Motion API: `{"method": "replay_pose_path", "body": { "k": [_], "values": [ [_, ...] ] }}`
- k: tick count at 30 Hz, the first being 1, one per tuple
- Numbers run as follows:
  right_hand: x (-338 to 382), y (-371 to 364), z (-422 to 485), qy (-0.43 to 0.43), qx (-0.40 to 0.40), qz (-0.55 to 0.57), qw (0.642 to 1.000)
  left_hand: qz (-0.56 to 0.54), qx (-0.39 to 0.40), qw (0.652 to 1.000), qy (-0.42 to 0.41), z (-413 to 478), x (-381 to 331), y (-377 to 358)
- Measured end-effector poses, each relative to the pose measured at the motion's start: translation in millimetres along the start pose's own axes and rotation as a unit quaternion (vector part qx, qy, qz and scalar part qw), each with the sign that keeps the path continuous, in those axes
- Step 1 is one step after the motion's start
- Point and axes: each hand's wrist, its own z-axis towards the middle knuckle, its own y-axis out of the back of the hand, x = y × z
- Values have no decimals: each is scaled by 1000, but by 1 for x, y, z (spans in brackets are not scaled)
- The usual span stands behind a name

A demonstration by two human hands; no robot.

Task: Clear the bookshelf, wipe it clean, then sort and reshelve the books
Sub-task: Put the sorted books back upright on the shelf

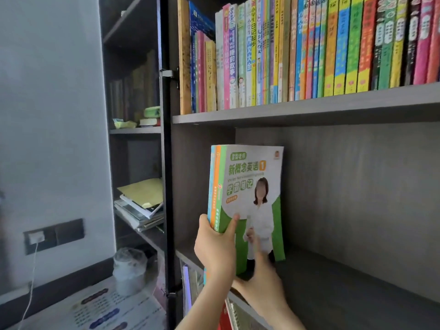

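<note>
Three thin green-, orange- and blue-spined paperbacks (247, 198), upright on dark wooden shelf (357, 294); left hand (214, 248) clasps spines, blurred right hand (264, 279) grip untellable; nothing props them, so likely to topple rightward on release.

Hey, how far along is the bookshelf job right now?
Done, it seems: the upper row of books stands packed upright. In hand: the left hand grips a stack of workbooks upright at the left end of the middle shelf, the right hand blurred against its cover. Left: the rest of that shelf is bare and needs filling.

Wall socket (54, 235), white cable (30, 285), plastic-wrapped container (129, 270), printed sheet (107, 308)
</note>
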Motion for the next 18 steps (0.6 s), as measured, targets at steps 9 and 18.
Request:
{"method": "replay_pose_path", "body": {
  "k": [9,18],
  "values": [
    [6,-33,73,42,110,-6,993,7,-16,1000,18,73,20,-18],
    [-3,-61,128,40,82,-28,995,2,-9,1000,-1,118,43,-45]
  ]
}}
